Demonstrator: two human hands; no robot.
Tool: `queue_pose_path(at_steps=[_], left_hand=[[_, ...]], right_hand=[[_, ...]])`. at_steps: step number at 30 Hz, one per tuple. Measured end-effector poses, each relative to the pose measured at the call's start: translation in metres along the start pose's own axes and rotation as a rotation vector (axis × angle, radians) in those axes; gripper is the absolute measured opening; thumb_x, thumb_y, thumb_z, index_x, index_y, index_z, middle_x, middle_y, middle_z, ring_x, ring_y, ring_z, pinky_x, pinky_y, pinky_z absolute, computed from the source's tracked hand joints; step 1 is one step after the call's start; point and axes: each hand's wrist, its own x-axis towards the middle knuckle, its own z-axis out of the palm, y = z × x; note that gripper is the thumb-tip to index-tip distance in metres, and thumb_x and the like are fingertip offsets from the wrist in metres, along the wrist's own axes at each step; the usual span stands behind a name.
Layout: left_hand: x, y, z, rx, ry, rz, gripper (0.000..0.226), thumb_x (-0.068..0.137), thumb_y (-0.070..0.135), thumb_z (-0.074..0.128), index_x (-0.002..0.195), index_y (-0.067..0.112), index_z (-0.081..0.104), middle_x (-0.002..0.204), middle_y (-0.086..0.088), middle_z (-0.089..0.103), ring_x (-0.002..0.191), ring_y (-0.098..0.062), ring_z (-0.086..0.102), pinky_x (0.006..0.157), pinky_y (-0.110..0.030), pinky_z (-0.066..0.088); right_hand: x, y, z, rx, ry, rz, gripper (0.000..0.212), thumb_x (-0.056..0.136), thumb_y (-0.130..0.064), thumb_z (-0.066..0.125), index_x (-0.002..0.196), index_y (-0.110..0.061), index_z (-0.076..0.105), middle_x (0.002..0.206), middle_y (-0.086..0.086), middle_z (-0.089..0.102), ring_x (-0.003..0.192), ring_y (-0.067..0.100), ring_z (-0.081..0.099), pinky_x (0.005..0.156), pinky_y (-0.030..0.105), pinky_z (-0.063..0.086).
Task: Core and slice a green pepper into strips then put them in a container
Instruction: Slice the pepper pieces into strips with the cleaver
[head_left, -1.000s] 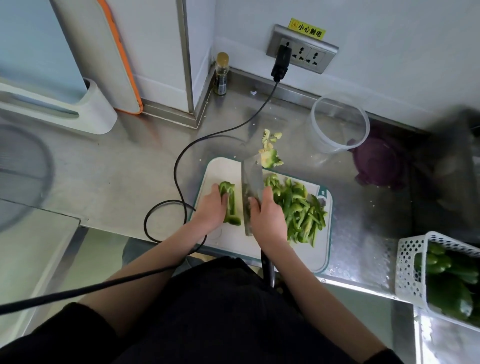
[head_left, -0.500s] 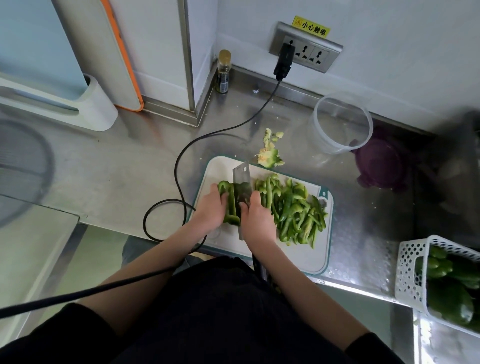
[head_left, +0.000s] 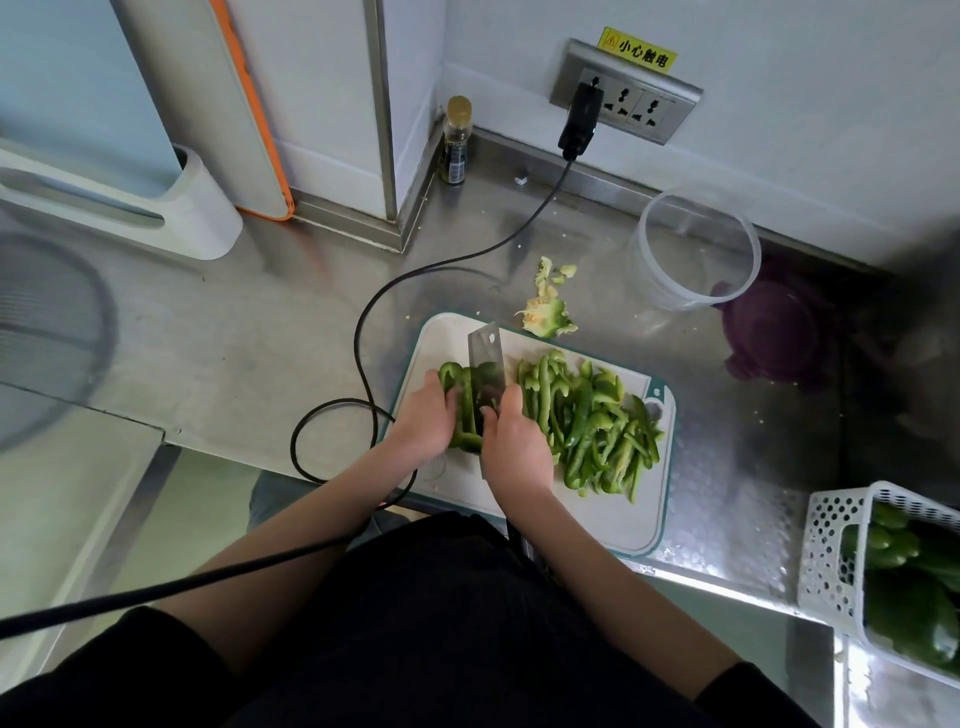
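Two hands work on a white board on the steel desk. Left hand presses curled fingers on the uncut pepper piece, holding it down. Right hand has its grip wrapped round the cleaver, whose blade stands on that piece. Strips lie heaped just right of the blade. Beyond the board sit the core and a clear tub.

Cleaver now lower and further left, apparently down into the pepper piece.
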Motion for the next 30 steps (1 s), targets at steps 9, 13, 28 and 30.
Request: queue_pose_path(at_steps=[9, 13, 28, 30], left_hand=[[-0.002, 0.000, -0.002, -0.016, -0.005, 0.003, 0.027, 0.102, 0.024, 0.034, 0.111, 0.000, 0.041, 0.088, -0.010, 0.053, 0.078, -0.023, 0.051, 0.069, -0.033, 0.037], [-0.002, 0.000, -0.002, -0.030, -0.010, -0.010, 0.027, 0.101, 0.024, 0.035, 0.110, 0.000, 0.041, 0.088, -0.011, 0.052, 0.079, -0.024, 0.051, 0.070, -0.034, 0.037], [-0.010, 0.001, 0.009, -0.109, 0.103, -0.111, 0.017, 0.100, 0.022, 0.039, 0.094, 0.007, 0.035, 0.072, -0.001, 0.042, 0.072, -0.021, 0.046, 0.064, -0.033, 0.033], [-0.011, 0.001, 0.011, -0.133, 0.108, -0.103, 0.017, 0.099, 0.020, 0.040, 0.093, 0.006, 0.034, 0.070, 0.000, 0.041, 0.069, -0.021, 0.044, 0.063, -0.033, 0.032]], right_hand=[[0.000, -0.020, 0.003, -0.177, -0.066, 0.005, 0.035, 0.096, 0.001, 0.035, 0.127, -0.011, 0.026, 0.083, 0.009, 0.063, 0.078, 0.030, 0.065, 0.061, 0.036, 0.047], [0.001, -0.025, 0.000, -0.182, -0.085, 0.005, 0.032, 0.095, 0.002, 0.034, 0.123, -0.011, 0.028, 0.093, 0.011, 0.066, 0.082, 0.033, 0.066, 0.062, 0.037, 0.044], [0.014, -0.023, -0.009, -0.217, -0.110, -0.117, 0.029, 0.092, 0.003, 0.035, 0.118, -0.011, 0.031, 0.087, 0.012, 0.064, 0.074, 0.034, 0.063, 0.056, 0.036, 0.042], [0.024, -0.028, -0.010, -0.204, -0.085, -0.133, 0.027, 0.093, 0.000, 0.035, 0.118, -0.011, 0.031, 0.086, 0.011, 0.063, 0.072, 0.032, 0.062, 0.055, 0.036, 0.042]])
